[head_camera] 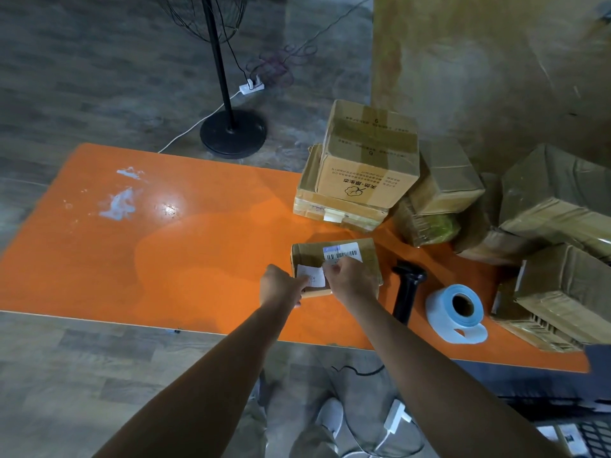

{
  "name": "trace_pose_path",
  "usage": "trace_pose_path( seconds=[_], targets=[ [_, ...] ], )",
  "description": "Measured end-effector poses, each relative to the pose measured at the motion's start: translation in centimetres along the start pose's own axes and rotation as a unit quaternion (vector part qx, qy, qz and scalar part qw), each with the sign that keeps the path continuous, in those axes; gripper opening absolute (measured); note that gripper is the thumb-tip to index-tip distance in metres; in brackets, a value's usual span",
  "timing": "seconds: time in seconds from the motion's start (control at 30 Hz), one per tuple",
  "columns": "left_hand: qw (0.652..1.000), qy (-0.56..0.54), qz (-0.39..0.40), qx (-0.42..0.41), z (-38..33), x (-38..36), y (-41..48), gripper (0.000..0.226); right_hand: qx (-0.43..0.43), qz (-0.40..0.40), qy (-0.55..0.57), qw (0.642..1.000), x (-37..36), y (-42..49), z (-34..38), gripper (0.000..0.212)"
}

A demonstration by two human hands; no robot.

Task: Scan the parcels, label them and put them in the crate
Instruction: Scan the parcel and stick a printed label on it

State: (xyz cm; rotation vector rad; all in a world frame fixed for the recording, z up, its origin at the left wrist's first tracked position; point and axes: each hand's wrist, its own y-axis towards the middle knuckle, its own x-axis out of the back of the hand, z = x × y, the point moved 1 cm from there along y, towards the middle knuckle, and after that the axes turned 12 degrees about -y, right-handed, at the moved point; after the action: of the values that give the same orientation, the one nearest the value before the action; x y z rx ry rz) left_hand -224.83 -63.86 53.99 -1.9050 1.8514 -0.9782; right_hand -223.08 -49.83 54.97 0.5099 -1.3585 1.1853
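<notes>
A small brown parcel (pixel 363 251) lies flat on the orange table (pixel 165 252), with a barcode sticker (pixel 342 252) on its top. A white label (pixel 312 276) lies on the parcel's near left part. My left hand (pixel 281 285) touches the label's left edge and the parcel's left side. My right hand (pixel 352 279) pinches the label's upper right edge over the parcel. A black handheld scanner (pixel 407 289) lies just right of the parcel. A roll of blue-white labels (pixel 456 310) stands beyond the scanner.
Stacked cardboard boxes (pixel 367 163) stand behind the parcel, and more taped boxes (pixel 555 209) crowd the table's right end. A black fan stand (pixel 233 133) and a white power strip (pixel 251 87) sit on the floor beyond. A dark perforated crate (pixel 591 434) shows at bottom right.
</notes>
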Motion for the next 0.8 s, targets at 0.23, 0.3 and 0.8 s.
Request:
trace_pose_path(
  seconds=[0.23, 0.3, 0.8],
  targets=[
    [0.999, 0.005, 0.028, 0.035, -0.2, 0.4, 0.8, 0.042, -0.004, 0.034, 0.037, 0.999, 0.2, 0.2, -0.1, 0.041],
    [0.999, 0.007, 0.033, 0.034, -0.2, 0.2, 1.0, 0.034, -0.003, 0.028, 0.018, 0.999, 0.2, 0.2, 0.0, 0.036],
    [0.995, -0.054, 0.069, 0.052, 0.6, 0.1, 0.9, 0.035, -0.057, -0.076, -0.01, 0.995, 1.7, 0.0, -4.5, 0.036]
  ],
)
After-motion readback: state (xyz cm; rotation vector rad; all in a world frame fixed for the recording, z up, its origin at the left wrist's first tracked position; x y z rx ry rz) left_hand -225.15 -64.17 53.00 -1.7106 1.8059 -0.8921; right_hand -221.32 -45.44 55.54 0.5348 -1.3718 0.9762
